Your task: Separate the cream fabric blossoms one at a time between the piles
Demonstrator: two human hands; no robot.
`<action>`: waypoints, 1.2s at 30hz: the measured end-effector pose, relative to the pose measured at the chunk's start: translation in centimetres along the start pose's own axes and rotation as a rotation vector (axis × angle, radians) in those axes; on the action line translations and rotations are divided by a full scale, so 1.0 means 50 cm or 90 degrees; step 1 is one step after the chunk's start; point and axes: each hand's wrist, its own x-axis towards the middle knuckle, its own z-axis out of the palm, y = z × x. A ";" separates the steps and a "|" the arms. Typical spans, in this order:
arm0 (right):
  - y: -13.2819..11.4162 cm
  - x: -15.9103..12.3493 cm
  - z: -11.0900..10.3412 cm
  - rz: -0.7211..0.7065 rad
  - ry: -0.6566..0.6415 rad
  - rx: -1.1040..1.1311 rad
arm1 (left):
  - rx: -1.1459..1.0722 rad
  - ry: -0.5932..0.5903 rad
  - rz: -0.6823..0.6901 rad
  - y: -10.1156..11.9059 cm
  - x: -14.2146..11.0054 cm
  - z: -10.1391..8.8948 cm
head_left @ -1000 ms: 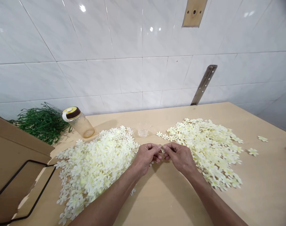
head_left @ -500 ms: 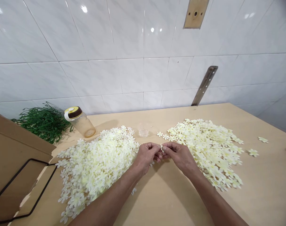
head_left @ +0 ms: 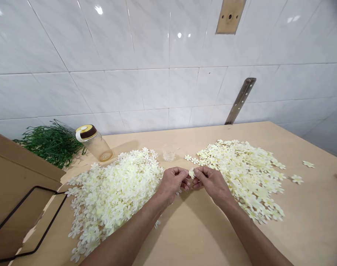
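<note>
Between my two hands, a small pale-yellow artificial flower (head_left: 191,172) is held up over the table. My left hand (head_left: 174,181) pinches at its left side, thumb and forefinger together; my right hand (head_left: 210,181) grips its right side in the same way. To the left spreads a thick heap of white and pale-yellow artificial flowers (head_left: 121,192), close beside my left hand. A flatter, yellower pile of flowers (head_left: 248,173) lies past my right hand. Just beyond my fingers stands a small clear plastic cup (head_left: 169,153), its contents hard to make out.
A bottle with a brown and yellow lid (head_left: 95,144) stands back left, near green artificial foliage (head_left: 50,142). A cardboard box (head_left: 21,177) and black wire frame (head_left: 48,236) are at the left edge. The tiled wall (head_left: 154,88) carries a metal bracket (head_left: 241,100).
My right hand has shifted slightly to the right, apart from my left. The flower between my fingertips now faces more toward me and shows more of its petals.
</note>
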 end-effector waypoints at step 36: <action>0.006 0.010 -0.006 0.086 -0.003 0.231 | -0.047 0.065 0.082 0.014 0.016 -0.020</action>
